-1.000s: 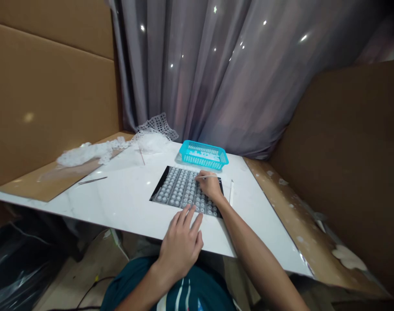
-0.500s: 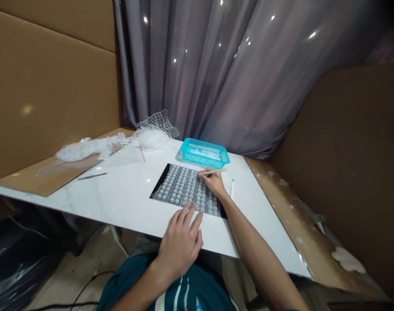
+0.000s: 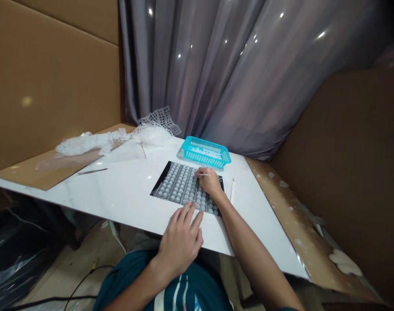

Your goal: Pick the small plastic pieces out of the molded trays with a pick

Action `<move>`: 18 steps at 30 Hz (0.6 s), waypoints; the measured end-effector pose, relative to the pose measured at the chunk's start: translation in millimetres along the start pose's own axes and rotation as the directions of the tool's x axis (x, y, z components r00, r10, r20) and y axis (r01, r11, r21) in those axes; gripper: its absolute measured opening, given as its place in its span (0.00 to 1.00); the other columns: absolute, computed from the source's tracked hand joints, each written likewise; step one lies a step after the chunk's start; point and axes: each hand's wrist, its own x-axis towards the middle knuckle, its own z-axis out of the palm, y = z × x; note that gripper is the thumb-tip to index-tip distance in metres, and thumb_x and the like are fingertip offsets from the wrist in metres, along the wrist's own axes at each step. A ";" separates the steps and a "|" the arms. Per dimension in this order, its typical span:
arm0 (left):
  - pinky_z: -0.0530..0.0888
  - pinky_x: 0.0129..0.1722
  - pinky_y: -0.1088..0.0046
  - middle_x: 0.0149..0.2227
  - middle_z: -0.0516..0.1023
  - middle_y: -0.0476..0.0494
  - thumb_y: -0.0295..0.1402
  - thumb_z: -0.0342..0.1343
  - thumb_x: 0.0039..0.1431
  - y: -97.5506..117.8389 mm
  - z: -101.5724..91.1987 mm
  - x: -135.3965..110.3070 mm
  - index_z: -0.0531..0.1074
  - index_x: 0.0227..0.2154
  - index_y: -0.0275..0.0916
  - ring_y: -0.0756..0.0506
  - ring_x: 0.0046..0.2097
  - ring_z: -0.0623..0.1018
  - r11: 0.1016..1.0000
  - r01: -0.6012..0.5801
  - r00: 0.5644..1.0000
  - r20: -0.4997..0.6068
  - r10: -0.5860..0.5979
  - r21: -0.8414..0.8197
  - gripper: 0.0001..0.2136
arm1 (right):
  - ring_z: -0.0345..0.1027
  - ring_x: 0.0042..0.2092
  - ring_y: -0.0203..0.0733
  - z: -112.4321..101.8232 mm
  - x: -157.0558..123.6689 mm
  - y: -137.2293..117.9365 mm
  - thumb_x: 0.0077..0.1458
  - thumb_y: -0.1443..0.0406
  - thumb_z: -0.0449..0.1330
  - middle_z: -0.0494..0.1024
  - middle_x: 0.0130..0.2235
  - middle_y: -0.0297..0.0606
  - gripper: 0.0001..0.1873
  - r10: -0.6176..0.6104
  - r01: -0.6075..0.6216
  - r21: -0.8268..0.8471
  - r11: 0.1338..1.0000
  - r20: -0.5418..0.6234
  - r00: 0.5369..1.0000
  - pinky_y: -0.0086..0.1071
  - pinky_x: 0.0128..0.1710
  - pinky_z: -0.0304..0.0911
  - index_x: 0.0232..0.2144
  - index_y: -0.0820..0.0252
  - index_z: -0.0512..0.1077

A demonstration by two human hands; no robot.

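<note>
On the white table [image 3: 125, 190] lies a dark sheet [image 3: 160, 181] carrying rows of small round white pieces [image 3: 177, 182]. Over its right half is my right hand [image 3: 212, 183], fingers pinched around a thin white pen-like stick [image 3: 203, 174]. The tip of the stick is close to the pieces; whether it touches one I cannot tell. My left hand [image 3: 182, 235] rests palm down with fingers spread, fingertips at the near edge of the sheet. My right hand and forearm hide part of the sheet's right side.
Behind the sheet stands a turquoise basket [image 3: 224, 160] with white pieces inside. A slim white tool [image 3: 232, 190] lies at right, tweezers [image 3: 92, 171] at left. White perforated scraps [image 3: 161, 121] and clear plastic heap at back left. Cardboard panels [image 3: 54, 65] flank the table.
My right hand has drawn in its fingers, and the stick now shows shorter and points more level. My left hand stays in place. The view has shifted slightly.
</note>
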 end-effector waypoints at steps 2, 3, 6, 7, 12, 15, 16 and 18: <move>0.64 0.70 0.51 0.74 0.64 0.38 0.37 0.52 0.74 0.1 0.7 -0.3 0.66 0.70 0.43 0.35 0.75 0.61 1.000 0.000 1.000 -0.006 0.000 0.003 0.24 | 0.78 0.42 0.50 1.8 1.7 -0.4 0.61 0.66 0.61 0.86 0.38 0.43 0.07 0.023 -0.021 0.060 0.998 -0.040 0.999 0.35 0.41 0.65 0.33 0.55 0.79; 0.64 0.70 0.51 0.74 0.64 0.39 0.36 0.52 0.74 0.1 1.0 -0.5 0.66 0.70 0.43 0.34 0.75 0.61 1.000 0.000 1.000 -0.010 0.000 0.004 0.24 | 0.78 0.41 0.49 2.1 3.5 0.6 0.61 0.65 0.61 0.85 0.37 0.42 0.07 0.039 -0.032 0.102 0.994 -0.063 0.997 0.35 0.40 0.65 0.31 0.55 0.78; 0.64 0.70 0.51 0.74 0.65 0.38 0.36 0.52 0.73 -0.2 1.1 -0.8 0.67 0.70 0.43 0.34 0.75 0.62 1.000 0.000 1.000 -0.023 0.000 0.005 0.24 | 0.77 0.36 0.47 1.3 13.6 8.0 0.59 0.62 0.64 0.83 0.31 0.39 0.09 0.102 -0.079 0.211 0.974 -0.098 0.990 0.33 0.36 0.66 0.27 0.56 0.75; 0.64 0.70 0.51 0.73 0.65 0.38 0.36 0.53 0.73 -0.3 1.0 -0.9 0.67 0.70 0.43 0.34 0.75 0.62 1.000 -0.002 1.000 -0.025 0.002 0.004 0.24 | 0.77 0.34 0.47 1.2 18.3 11.4 0.57 0.61 0.65 0.83 0.29 0.38 0.09 0.129 -0.101 0.248 0.963 -0.101 0.986 0.33 0.35 0.66 0.26 0.56 0.75; 0.64 0.70 0.51 0.73 0.65 0.38 0.36 0.52 0.74 -0.9 0.0 -1.0 0.66 0.70 0.43 0.34 0.75 0.62 1.000 -0.012 1.000 -0.028 0.012 0.001 0.24 | 0.76 0.28 0.46 4.5 35.2 27.1 0.52 0.61 0.67 0.83 0.27 0.41 0.08 0.258 -0.198 0.421 0.885 -0.091 0.962 0.32 0.27 0.67 0.26 0.58 0.75; 0.65 0.70 0.51 0.73 0.65 0.39 0.37 0.52 0.74 -0.6 -0.7 -1.0 0.66 0.70 0.43 0.34 0.74 0.63 1.000 -0.009 0.999 -0.037 0.009 0.003 0.24 | 0.75 0.28 0.45 5.5 31.1 32.8 0.54 0.57 0.66 0.83 0.28 0.43 0.11 0.275 -0.190 0.497 0.847 -0.104 0.956 0.32 0.26 0.68 0.28 0.59 0.76; 0.65 0.70 0.51 0.73 0.66 0.40 0.37 0.52 0.74 -0.4 -1.0 -0.9 0.67 0.70 0.44 0.35 0.74 0.63 1.000 -0.009 0.999 -0.039 0.009 0.004 0.24 | 0.75 0.28 0.45 5.2 28.2 34.2 0.55 0.56 0.65 0.83 0.29 0.43 0.13 0.270 -0.176 0.514 0.839 -0.112 0.956 0.33 0.26 0.68 0.29 0.60 0.77; 0.65 0.70 0.52 0.73 0.66 0.40 0.37 0.52 0.74 0.1 -1.8 -0.8 0.67 0.70 0.44 0.35 0.74 0.63 1.000 -0.009 0.999 -0.041 0.009 0.005 0.24 | 0.74 0.29 0.44 4.0 22.6 36.9 0.56 0.53 0.65 0.83 0.30 0.42 0.15 0.247 -0.147 0.536 0.832 -0.121 0.961 0.32 0.28 0.69 0.30 0.60 0.78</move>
